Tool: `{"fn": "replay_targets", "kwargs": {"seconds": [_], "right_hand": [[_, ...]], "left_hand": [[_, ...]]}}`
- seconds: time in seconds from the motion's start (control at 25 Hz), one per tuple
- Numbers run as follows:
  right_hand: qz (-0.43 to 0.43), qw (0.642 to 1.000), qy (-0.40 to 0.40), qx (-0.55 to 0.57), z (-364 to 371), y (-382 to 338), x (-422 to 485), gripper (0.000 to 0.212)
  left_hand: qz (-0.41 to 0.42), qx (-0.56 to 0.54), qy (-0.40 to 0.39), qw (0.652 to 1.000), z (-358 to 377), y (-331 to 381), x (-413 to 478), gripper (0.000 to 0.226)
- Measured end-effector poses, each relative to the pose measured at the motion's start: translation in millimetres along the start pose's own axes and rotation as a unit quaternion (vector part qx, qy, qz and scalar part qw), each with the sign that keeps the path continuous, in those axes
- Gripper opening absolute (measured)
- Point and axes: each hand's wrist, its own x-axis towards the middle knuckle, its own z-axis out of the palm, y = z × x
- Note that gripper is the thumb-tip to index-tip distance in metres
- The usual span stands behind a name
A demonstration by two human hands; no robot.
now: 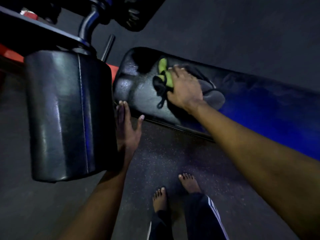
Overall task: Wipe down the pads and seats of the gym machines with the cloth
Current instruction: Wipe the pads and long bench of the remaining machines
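Observation:
A long black bench pad (pixel 138 90) runs from the centre to the right edge, its right part lit blue. On it lies a grey, black and lime-green cloth (pixel 213 96). My right hand (pixel 185 89) presses flat on the cloth with the fingers spread toward the pad's left end. A big black roller pad (pixel 65 115) stands at the left. My left hand (pixel 127 129) rests with straight fingers against the roller's right side, its fingertips near the bench pad's edge.
The machine's dark frame tube (pixel 87 23) and an orange-red beam (pixel 12 54) sit behind the roller at the top left. Speckled dark rubber floor (pixel 173 153) lies below. My bare feet (pixel 173 193) stand close to the bench.

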Motion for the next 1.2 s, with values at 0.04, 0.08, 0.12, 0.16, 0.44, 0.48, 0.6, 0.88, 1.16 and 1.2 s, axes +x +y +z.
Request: {"fn": "replay_targets", "kwargs": {"seconds": [0.04, 0.08, 0.12, 0.16, 0.44, 0.48, 0.6, 0.88, 1.16, 1.2], "right_hand": [[-0.059, 0.998, -0.025, -0.009, 0.3, -3.9, 1.8, 0.083], [-0.092, 0.995, -0.040, -0.013, -1.8, -3.0, 7.3, 0.083], [-0.101, 0.994, -0.037, -0.011, -4.2, 0.0, 15.9, 0.082], [-0.079, 0.997, -0.021, -0.005, -6.0, 2.9, 24.1, 0.081], [-0.113, 0.991, -0.063, -0.039, -7.1, -18.4, 0.4, 0.088], [-0.174, 0.979, -0.095, -0.051, -5.1, -14.3, -16.9, 0.090], [-0.167, 0.980, -0.090, -0.053, -4.9, 25.9, -37.4, 0.091], [0.139, 0.990, 0.014, 0.019, -19.6, 53.1, -5.2, 0.082], [-0.103, 0.991, -0.087, -0.004, -3.4, 10.4, -23.6, 0.086], [-0.086, 0.994, -0.075, 0.002, -4.7, 7.1, -9.8, 0.084]], "left_hand": [[0.005, -0.011, 0.009, 1.000, 1.1, -1.4, -0.6, 0.075], [0.005, -0.018, 0.016, 1.000, 2.2, -1.8, -0.5, 0.074], [0.002, -0.021, 0.020, 1.000, 2.8, -1.9, -1.1, 0.073], [0.004, -0.022, 0.024, 0.999, 2.7, -1.8, -2.2, 0.072], [-0.013, -0.042, 0.027, 0.999, 7.7, -1.2, -0.2, 0.072], [-0.021, -0.034, 0.028, 0.999, 8.0, 1.2, -0.5, 0.073], [-0.037, -0.023, 0.035, 0.998, 8.3, 5.7, -1.0, 0.073], [-0.111, -0.048, 0.033, 0.992, 13.1, 25.5, -1.7, 0.079], [-0.160, -0.039, 0.004, 0.986, 4.6, 37.9, -2.8, 0.083], [-0.183, -0.051, 0.003, 0.982, 4.0, 42.9, -5.0, 0.086]]}}
